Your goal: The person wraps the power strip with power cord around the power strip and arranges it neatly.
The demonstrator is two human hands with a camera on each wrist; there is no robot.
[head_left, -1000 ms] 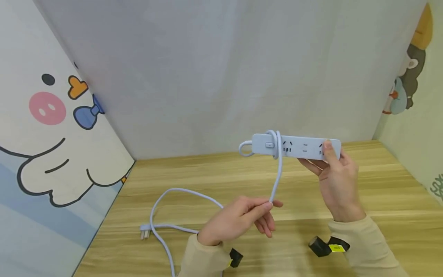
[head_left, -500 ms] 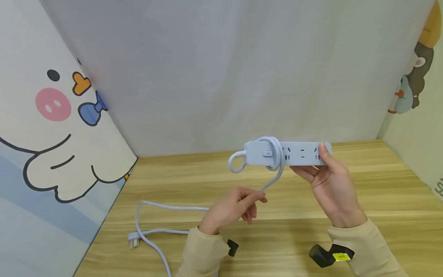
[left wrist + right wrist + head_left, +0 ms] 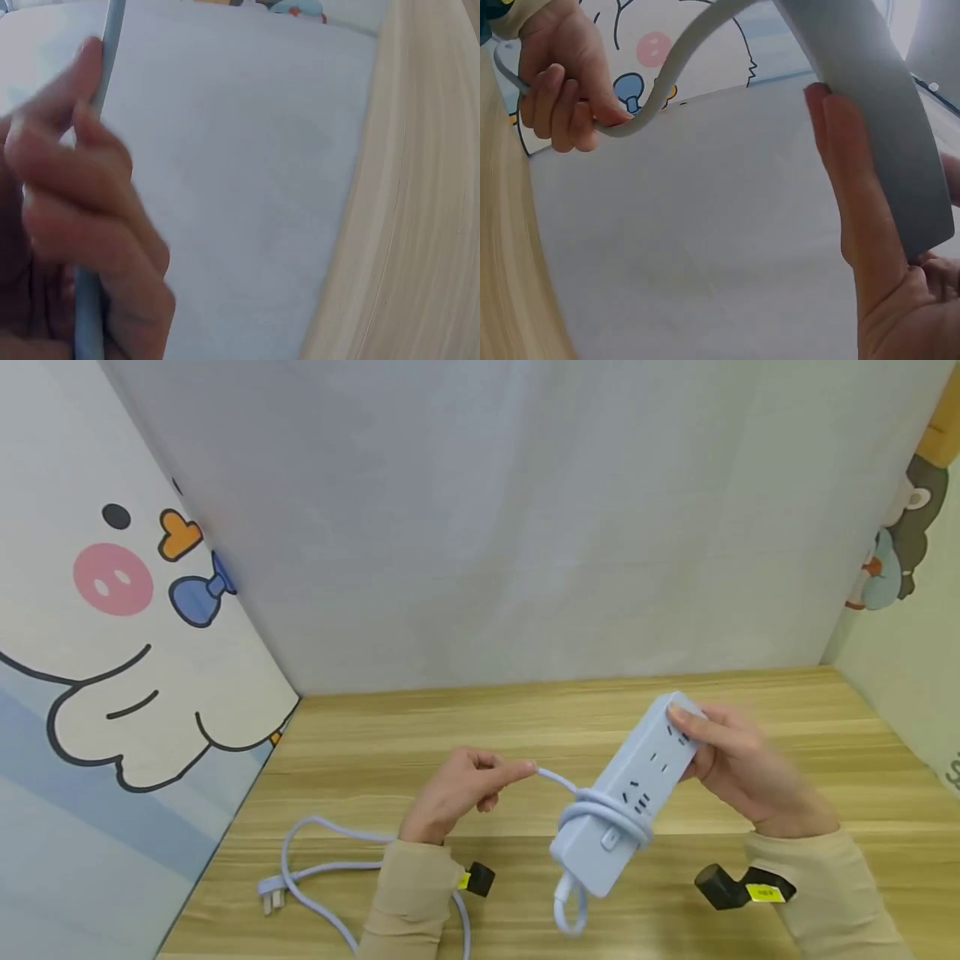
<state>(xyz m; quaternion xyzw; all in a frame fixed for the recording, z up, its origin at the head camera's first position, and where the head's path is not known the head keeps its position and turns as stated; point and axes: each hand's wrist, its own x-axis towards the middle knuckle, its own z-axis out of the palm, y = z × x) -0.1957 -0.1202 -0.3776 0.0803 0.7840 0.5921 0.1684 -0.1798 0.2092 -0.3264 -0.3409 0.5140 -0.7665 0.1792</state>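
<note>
White plastic power strip (image 3: 647, 777) hung tilted above wooden table (image 3: 375, 727), switch end lowest. Likely light, rigid, slick; firm hold across far end suited it. Your right hand (image 3: 738, 768) gripped there, thumb (image 3: 692, 724) on socket face. Cord (image 3: 611, 814), bendy but probably springy, looped round switch end; your left hand (image 3: 461, 785) pinched free run. Plug (image 3: 273, 887) lay on table.

The plug (image 3: 272, 885) lay left on the table (image 3: 420, 727), the power strip (image 3: 637, 781) between left hand (image 3: 456, 789) and right hand (image 3: 757, 777), the backdrop (image 3: 487, 527) behind.
</note>
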